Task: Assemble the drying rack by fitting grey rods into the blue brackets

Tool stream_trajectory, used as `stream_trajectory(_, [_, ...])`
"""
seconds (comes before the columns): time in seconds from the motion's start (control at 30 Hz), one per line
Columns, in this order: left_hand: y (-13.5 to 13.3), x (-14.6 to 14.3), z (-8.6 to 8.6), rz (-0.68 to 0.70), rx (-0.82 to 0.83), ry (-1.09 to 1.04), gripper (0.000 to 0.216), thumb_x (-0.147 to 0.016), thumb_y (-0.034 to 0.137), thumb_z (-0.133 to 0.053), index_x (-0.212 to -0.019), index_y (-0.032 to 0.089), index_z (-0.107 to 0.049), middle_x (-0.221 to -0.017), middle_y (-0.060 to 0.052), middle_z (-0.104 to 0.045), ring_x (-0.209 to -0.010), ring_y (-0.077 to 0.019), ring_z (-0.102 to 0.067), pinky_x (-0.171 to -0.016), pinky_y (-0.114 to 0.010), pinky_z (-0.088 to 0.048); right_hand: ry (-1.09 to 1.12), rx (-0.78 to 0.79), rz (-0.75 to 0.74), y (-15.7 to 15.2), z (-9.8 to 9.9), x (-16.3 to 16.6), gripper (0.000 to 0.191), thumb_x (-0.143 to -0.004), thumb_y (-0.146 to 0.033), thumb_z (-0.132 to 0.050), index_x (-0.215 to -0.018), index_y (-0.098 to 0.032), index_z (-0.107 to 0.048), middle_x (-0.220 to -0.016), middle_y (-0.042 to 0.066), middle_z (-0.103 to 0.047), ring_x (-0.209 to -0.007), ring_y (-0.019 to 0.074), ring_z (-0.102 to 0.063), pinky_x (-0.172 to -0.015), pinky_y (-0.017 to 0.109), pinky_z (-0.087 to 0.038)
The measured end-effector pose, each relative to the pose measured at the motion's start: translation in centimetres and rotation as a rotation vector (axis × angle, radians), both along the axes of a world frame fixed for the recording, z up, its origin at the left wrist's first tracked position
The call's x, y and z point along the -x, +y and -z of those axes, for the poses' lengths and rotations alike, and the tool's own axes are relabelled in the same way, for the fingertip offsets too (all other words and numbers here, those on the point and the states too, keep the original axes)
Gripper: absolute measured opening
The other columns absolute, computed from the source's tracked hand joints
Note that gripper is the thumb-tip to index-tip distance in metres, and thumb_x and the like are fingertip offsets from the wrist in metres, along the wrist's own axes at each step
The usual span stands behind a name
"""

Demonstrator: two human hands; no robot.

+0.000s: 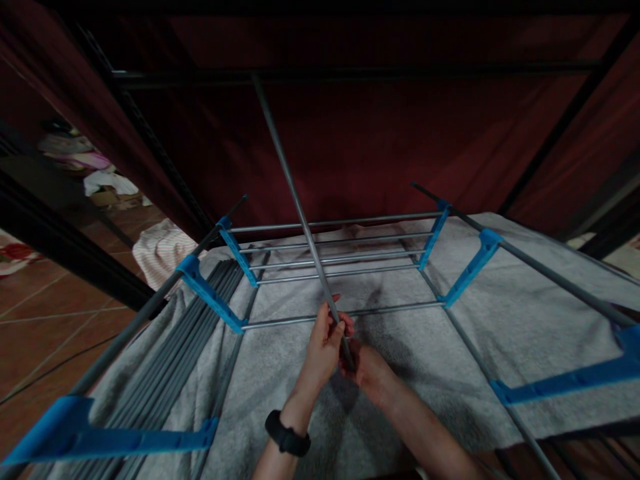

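A long grey metal tube (295,197) slants up and away from me over a partly built rack. My left hand (325,343), with a black band on its wrist, has its fingers wrapped round the tube near its lower end. Just below, my right hand (365,367) grips the same tube at its near end; some of its fingers are hidden. Beneath and around stands the rack frame, with blue plastic brackets (213,295) on both sides joined by grey side rods (470,343). Several thin crossbars (345,255) span its far part.
A bundle of loose grey tubes (175,347) lies at the left on a grey blanket (395,413). Behind hang dark red curtains (360,140) within a black metal frame (350,72). A striped cloth (163,250) and piled items (107,183) are on the left, above the tiled floor (55,300).
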State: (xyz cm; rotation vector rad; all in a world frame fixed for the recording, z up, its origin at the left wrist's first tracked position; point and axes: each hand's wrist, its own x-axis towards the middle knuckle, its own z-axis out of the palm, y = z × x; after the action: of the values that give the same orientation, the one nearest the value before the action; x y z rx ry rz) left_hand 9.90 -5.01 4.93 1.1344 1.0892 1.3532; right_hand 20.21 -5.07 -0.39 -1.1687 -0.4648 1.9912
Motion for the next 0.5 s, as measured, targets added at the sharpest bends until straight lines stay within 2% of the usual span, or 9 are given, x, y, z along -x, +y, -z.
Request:
stream_trajectory(0.1, [0.0,0.0,-0.2,0.002,0.0,0.017,0.046,-0.086,0.025,-0.059,-0.131,0.025,-0.05,-0.091,-0.001,-0.065,-0.076,-0.0138,-0.059,-0.07,-0.027,-0.048,-0.028,-0.098,-0.06,-0.3,0.0,0.1,0.016,-0.08,-0.036,-0.058,-0.072,-0.023,-0.063,-0.063,0.0,-0.068,-0.061,0.016,-0.059,-0.059,0.029,-0.044])
stream_trajectory(0.2, [0.1,0.2,-0.2,-0.015,-0.007,0.014,0.046,-0.085,0.025,-0.06,-0.13,0.024,-0.053,-0.089,-0.001,-0.064,-0.072,-0.0124,-0.056,-0.069,-0.026,-0.046,-0.031,-0.163,-0.094,-0.3,0.1,-0.2,0.015,-0.076,-0.036,-0.064,-0.077,-0.021,-0.065,-0.07,0.002,-0.071,-0.067,0.0174,-0.063,-0.066,0.03,-0.046])
stream_trajectory(0.37, [0.3,1.0,0.1,-0.076,0.009,-0.02,0.038,-0.083,0.029,-0.063,-0.12,0.021,-0.062,-0.08,0.001,-0.061,-0.064,-0.0103,-0.048,-0.064,-0.024,-0.041,-0.079,-0.207,-0.025,0.6,-0.5,-2.0,0.016,-0.069,-0.029,-0.07,-0.082,-0.019,-0.069,-0.081,0.005,-0.075,-0.075,0.0174,-0.067,-0.075,0.03,-0.049])
stream_trajectory(0.5, [0.5,1.9,0.1,-0.202,0.062,0.092,0.032,-0.081,0.04,-0.068,-0.106,0.02,-0.068,-0.068,0.003,-0.051,-0.06,-0.0111,-0.043,-0.056,-0.023,-0.034,-0.137,-0.213,0.022,1.7,-1.3,-3.7,0.021,-0.066,-0.03,-0.074,-0.083,-0.018,-0.07,-0.086,0.007,-0.076,-0.073,0.0168,-0.068,-0.073,0.03,-0.051])
